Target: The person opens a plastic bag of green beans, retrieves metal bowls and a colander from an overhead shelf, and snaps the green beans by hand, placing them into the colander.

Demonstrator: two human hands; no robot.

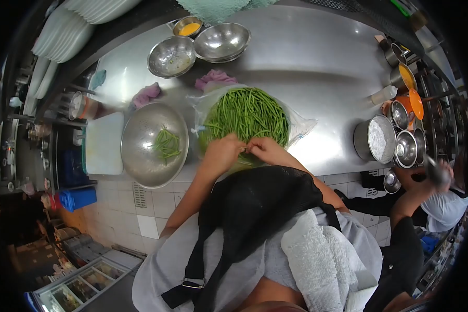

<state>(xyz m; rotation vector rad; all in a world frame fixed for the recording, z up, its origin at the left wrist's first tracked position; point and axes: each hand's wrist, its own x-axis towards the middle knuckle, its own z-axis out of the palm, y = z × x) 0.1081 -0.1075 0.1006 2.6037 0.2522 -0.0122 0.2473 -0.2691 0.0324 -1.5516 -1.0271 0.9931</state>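
A large heap of long green beans (249, 117) fills an opened clear plastic bag (302, 125) on the steel counter in front of me. At the heap's near edge, my left hand (225, 151) and my right hand (267, 150) come close together with fingers pinched. A green bean appears to be held between them, mostly covered by the fingers. To the left stands a wide steel bowl (140, 151) with a small bunch of green beans (167, 143) inside.
A white cutting board (104, 143) lies left of the bowl. Pink cloths (146, 95) and steel bowls (222, 41) sit farther back. A pot of white contents (381, 139) stands at right, near a co-worker's arm (412, 200). Stacked plates (62, 39) occupy the upper-left shelf.
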